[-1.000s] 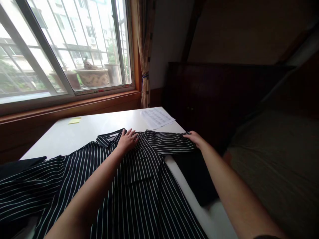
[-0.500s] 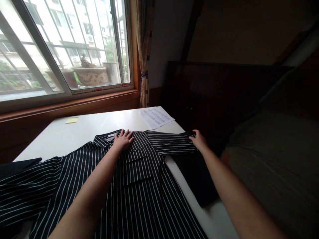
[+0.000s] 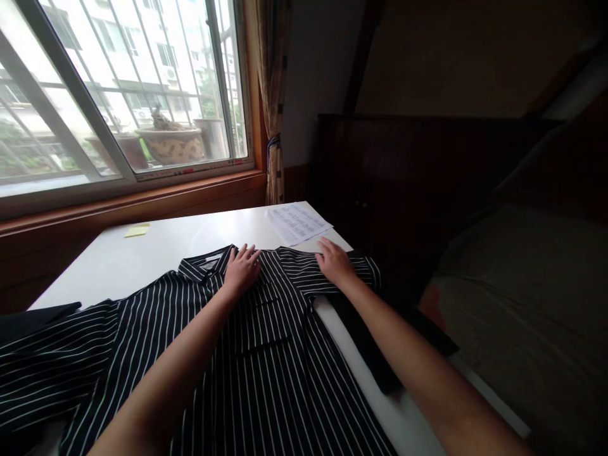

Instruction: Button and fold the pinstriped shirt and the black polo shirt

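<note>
At twelve o'clock, we are finding the papers (image 3: 300, 223) unreadable, likewise the collar label (image 3: 213, 258). Our left hand (image 3: 241, 269) is resting, loosely spread, on the striped shirt (image 3: 266, 380), which is lying from nine to one. Our right hand (image 3: 335, 263), partly open, is covering its sleeve (image 3: 369, 272) at one; contact is remaining unclear.

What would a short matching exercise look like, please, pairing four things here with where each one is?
Things:
1. left hand
2. yellow paper
3. right hand
4. printed paper

Places:
A. at a striped sleeve
B. near the white table's far right corner
C. on the shirt, beside its collar
D. toward the table's far left

Pairs: 1-C, 2-D, 3-A, 4-B
</note>
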Demonstrator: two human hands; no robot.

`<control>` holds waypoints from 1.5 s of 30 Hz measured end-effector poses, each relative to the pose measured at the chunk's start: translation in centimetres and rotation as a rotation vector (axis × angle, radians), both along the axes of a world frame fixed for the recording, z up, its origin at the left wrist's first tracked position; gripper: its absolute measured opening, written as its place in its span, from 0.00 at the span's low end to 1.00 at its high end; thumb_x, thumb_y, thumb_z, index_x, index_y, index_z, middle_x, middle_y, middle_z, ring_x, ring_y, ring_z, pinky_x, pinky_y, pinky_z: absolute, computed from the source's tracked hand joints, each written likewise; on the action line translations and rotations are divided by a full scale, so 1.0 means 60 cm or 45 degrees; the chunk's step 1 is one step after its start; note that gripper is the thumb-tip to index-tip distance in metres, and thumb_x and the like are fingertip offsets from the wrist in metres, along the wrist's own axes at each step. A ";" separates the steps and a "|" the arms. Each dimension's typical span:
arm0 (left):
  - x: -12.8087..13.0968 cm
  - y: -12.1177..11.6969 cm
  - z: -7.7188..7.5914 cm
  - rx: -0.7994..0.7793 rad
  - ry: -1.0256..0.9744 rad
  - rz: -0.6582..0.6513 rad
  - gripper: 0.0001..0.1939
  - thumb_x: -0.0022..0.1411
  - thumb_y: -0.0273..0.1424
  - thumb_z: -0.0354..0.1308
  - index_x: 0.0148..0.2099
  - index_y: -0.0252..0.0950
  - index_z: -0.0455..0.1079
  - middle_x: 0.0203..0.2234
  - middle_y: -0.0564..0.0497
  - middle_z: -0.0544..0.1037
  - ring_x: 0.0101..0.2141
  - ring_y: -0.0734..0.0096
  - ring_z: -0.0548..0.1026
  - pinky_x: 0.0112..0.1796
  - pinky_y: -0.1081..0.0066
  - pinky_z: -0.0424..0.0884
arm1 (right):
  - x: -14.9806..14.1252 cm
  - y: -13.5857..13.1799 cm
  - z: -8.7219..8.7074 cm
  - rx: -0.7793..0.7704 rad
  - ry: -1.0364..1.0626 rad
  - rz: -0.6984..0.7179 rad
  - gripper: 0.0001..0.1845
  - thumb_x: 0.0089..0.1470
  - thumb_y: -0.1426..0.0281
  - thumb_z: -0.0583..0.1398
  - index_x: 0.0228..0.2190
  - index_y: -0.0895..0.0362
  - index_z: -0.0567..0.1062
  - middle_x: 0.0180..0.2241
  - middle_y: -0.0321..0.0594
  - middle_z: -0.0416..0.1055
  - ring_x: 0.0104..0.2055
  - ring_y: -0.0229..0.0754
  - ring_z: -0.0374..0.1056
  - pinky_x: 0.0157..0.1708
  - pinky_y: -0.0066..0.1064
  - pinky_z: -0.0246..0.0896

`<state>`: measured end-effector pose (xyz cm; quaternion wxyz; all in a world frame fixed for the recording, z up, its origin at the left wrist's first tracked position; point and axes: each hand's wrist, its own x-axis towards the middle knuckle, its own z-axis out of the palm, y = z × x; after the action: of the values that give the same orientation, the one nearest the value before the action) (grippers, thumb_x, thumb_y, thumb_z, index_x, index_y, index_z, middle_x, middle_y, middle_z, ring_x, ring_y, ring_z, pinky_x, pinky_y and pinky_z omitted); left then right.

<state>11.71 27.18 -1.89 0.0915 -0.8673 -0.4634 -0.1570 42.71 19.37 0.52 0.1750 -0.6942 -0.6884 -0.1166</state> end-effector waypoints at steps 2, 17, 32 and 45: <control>-0.003 -0.020 -0.005 -0.001 0.017 -0.046 0.25 0.72 0.39 0.44 0.67 0.41 0.63 0.67 0.47 0.63 0.69 0.54 0.51 0.67 0.44 0.41 | -0.038 0.003 -0.013 -0.187 -0.013 0.198 0.31 0.67 0.57 0.48 0.63 0.60 0.65 0.68 0.48 0.55 0.69 0.51 0.50 0.67 0.42 0.43; -0.096 -0.007 -0.030 -0.264 0.146 0.153 0.31 0.73 0.47 0.37 0.73 0.44 0.51 0.71 0.47 0.50 0.71 0.54 0.44 0.66 0.44 0.42 | 0.048 -0.003 -0.065 -0.476 0.103 -0.104 0.37 0.67 0.47 0.39 0.68 0.52 0.56 0.71 0.43 0.48 0.72 0.50 0.43 0.68 0.52 0.37; -0.303 -0.067 -0.022 -0.316 0.118 0.419 0.31 0.74 0.47 0.34 0.74 0.45 0.44 0.72 0.48 0.47 0.71 0.55 0.44 0.65 0.41 0.45 | 0.092 -0.011 -0.083 -0.436 0.073 -0.190 0.37 0.67 0.48 0.41 0.68 0.56 0.56 0.71 0.45 0.48 0.72 0.50 0.43 0.69 0.50 0.38; -0.463 -0.080 -0.029 -0.331 0.223 0.713 0.32 0.73 0.45 0.33 0.73 0.38 0.49 0.71 0.39 0.51 0.69 0.49 0.51 0.63 0.46 0.52 | 0.096 -0.004 -0.088 -0.438 0.080 -0.223 0.39 0.66 0.47 0.41 0.68 0.57 0.56 0.71 0.46 0.48 0.72 0.52 0.43 0.68 0.52 0.38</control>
<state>-16.06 22.35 -3.64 0.0592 -0.7207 -0.6907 0.0099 48.49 19.16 -4.76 0.0645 -0.7745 -0.6292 0.0096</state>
